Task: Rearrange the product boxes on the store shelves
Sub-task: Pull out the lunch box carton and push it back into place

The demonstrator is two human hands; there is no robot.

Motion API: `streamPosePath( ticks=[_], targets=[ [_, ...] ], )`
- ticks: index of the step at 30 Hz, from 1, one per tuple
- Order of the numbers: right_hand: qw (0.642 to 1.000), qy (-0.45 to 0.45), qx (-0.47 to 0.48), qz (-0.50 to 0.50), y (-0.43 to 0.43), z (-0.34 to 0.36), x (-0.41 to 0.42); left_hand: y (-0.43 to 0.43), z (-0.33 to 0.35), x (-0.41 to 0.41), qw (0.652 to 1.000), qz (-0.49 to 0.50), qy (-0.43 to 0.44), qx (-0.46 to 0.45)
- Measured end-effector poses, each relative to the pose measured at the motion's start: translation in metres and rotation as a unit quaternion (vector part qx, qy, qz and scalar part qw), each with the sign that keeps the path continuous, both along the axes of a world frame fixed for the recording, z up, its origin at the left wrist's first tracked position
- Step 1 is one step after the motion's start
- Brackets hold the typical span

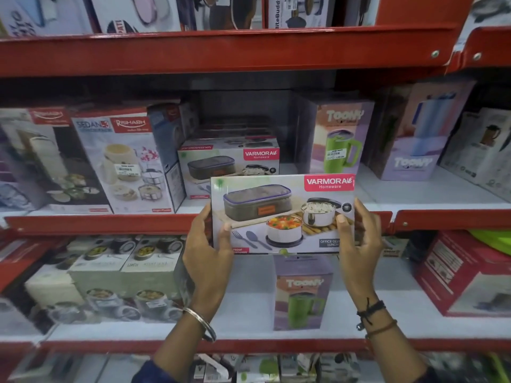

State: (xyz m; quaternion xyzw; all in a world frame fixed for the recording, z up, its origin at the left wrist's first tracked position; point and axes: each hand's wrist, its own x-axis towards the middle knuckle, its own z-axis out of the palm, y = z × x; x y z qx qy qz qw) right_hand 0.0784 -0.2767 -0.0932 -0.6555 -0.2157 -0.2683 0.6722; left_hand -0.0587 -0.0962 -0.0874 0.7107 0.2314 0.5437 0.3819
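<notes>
Before the red middle shelf [96, 223], a Varmora lunch-set box [282, 214] is held upright, printed face toward the camera. Left hand [208, 244] clamps its left edge and right hand [359, 239] its right edge, thumbs on the front. Behind it on that shelf stands a second Varmora box [229, 164], between two Rishabh boxes [124, 161] and two Toony mug boxes [341, 139]; a third Toony box [302, 294] stands below.

- Left hand [207, 255] bare, a plain silver metal bangle [203, 324] round the wrist.
- Right hand [359, 244] bare, black knotted cord bracelets [370, 310] and a thin brown band [383, 327] at the wrist.
- Dark blue sleeves [154, 373] at both forearms.
</notes>
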Motion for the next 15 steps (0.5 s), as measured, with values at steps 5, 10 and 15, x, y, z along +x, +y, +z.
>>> streamPosePath(
  ticks=[5,10,15],
  targets=[
    [1.0,-0.004,-0.006,0.007,0.003,-0.006,-0.007,0.004,-0.008,-0.007,1.0,0.009,0.009,-0.004],
    [1.0,-0.015,-0.01,0.011,0.011,-0.001,-0.011,0.01,-0.006,-0.011,1.0,0.008,0.002,-0.005],
    [0.998,-0.051,-0.029,0.021,0.037,0.024,-0.008,0.026,0.018,-0.002,0.999,0.008,0.022,0.039]
  ],
)
